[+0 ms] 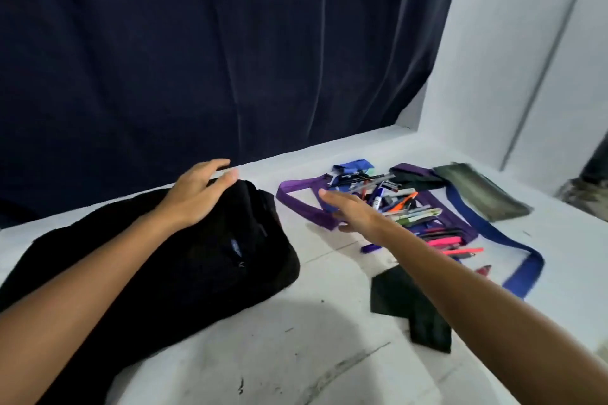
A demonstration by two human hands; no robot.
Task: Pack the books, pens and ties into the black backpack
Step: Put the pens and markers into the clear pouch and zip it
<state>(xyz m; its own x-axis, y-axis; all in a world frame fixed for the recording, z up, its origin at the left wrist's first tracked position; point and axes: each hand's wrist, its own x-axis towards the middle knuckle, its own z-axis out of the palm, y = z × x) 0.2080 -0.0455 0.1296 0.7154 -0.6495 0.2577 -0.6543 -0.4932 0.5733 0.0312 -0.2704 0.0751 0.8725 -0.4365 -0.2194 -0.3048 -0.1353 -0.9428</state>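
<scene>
Below left hand (197, 194), black backpack (184, 260).

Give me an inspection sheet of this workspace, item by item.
Surface: scuffed white table.
Job's things: black fabric backpack lying at left; loose pile of coloured pens on purple fabric tie; long blue fabric tie; dark green-black tie; olive tie. Books: nothing seen.
Clutter: small purple cap.
Grips: left hand rests on backpack; right hand open, reaching over the pens.
Cables: nothing seen.
Surroundings: dark navy curtain, white wall.
</scene>
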